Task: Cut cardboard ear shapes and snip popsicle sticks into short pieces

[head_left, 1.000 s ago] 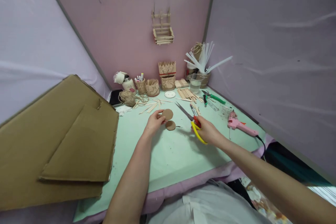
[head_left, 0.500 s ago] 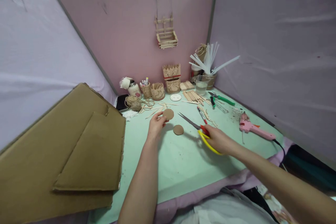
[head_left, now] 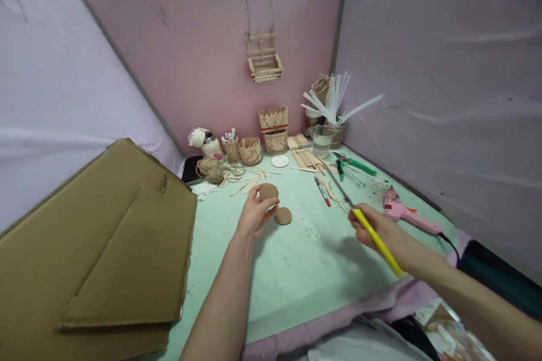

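Observation:
My left hand [head_left: 254,214] pinches a round cardboard disc [head_left: 268,192] between thumb and fingers, above the middle of the table. Just right of those fingers, a second cardboard disc [head_left: 283,216] lies flat on the pale green cloth. My right hand [head_left: 372,228] is closed around scissors [head_left: 378,242] with yellow on the handle. Their blades look closed and point up and away, toward the wooden sticks; they are slightly blurred. A marker [head_left: 322,192] with a red end lies on the cloth between the two hands.
Large cardboard sheets [head_left: 114,248] lean at the left. A pink glue gun [head_left: 410,216] with a cord and green-handled pliers [head_left: 359,166] lie at the right. Along the back are a twine ball [head_left: 210,170], craft sticks [head_left: 307,160] and a water cup [head_left: 322,142].
My right hand has moved right, away from the discs, turning the scissors so the blades point more away from me. My left hand still holds its disc, now tilted and slightly lower.

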A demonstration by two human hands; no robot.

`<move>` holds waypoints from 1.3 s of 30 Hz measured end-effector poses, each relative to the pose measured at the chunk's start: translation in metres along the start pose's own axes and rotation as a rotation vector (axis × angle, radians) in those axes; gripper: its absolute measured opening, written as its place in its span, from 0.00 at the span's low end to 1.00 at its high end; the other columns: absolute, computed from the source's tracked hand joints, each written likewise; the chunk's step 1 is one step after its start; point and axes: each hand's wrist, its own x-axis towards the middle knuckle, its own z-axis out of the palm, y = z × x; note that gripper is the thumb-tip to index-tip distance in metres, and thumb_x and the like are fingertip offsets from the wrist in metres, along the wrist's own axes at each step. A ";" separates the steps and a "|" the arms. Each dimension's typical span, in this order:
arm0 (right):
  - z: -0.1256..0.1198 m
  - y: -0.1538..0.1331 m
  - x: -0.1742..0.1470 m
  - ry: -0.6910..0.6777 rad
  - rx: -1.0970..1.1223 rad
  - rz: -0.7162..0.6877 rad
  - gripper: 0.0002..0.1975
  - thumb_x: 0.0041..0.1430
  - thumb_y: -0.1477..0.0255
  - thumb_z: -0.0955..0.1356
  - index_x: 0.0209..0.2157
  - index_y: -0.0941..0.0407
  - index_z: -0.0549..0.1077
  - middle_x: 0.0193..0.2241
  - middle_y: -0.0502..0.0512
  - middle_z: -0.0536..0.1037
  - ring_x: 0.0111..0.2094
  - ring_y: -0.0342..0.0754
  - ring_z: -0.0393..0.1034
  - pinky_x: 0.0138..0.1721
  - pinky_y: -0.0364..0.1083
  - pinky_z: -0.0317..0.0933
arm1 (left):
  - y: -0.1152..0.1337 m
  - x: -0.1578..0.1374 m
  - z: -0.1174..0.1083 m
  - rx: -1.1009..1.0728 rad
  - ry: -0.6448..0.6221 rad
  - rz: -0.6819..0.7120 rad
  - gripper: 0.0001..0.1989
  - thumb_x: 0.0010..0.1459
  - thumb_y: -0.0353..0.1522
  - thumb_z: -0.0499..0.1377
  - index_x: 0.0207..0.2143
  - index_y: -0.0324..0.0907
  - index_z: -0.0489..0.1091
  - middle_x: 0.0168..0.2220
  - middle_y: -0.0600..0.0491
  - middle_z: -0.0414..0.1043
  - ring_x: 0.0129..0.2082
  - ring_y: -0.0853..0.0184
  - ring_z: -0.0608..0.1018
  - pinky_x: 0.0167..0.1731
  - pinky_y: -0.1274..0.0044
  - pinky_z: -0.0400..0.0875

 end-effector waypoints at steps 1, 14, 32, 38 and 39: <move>0.012 -0.010 0.012 -0.056 0.079 0.003 0.09 0.50 0.64 0.65 0.31 0.53 0.64 0.27 0.48 0.69 0.26 0.45 0.63 0.28 0.44 0.61 | 0.000 0.000 0.000 -0.011 0.012 0.007 0.27 0.39 0.27 0.69 0.43 0.45 0.64 0.32 0.57 0.71 0.30 0.73 0.76 0.32 0.79 0.72; 0.103 -0.040 0.119 -0.336 0.208 -0.102 0.14 0.53 0.64 0.67 0.38 0.54 0.63 0.29 0.46 0.67 0.29 0.45 0.63 0.30 0.43 0.57 | 0.033 -0.001 -0.021 0.002 0.103 0.032 0.18 0.45 0.30 0.68 0.37 0.41 0.64 0.37 0.50 0.74 0.37 0.65 0.79 0.31 0.79 0.73; 0.101 -0.019 0.112 -0.461 0.090 -0.040 0.27 0.38 0.66 0.76 0.40 0.52 0.63 0.32 0.48 0.71 0.32 0.49 0.66 0.32 0.45 0.57 | -0.002 0.002 -0.035 -0.158 0.164 -0.060 0.17 0.44 0.36 0.70 0.33 0.38 0.70 0.29 0.54 0.73 0.30 0.72 0.76 0.32 0.79 0.74; 0.104 -0.017 0.109 -0.498 0.079 -0.014 0.26 0.39 0.65 0.76 0.39 0.51 0.63 0.31 0.48 0.72 0.31 0.50 0.66 0.30 0.45 0.56 | -0.007 0.002 -0.033 -0.164 0.172 -0.068 0.16 0.45 0.36 0.70 0.34 0.39 0.70 0.30 0.54 0.72 0.29 0.73 0.74 0.33 0.79 0.74; 0.104 -0.017 0.109 -0.499 0.071 -0.010 0.25 0.40 0.65 0.75 0.39 0.51 0.63 0.31 0.48 0.72 0.31 0.50 0.66 0.30 0.45 0.56 | -0.008 0.001 -0.033 -0.165 0.164 -0.067 0.15 0.46 0.35 0.69 0.33 0.39 0.70 0.30 0.55 0.71 0.28 0.74 0.73 0.33 0.79 0.74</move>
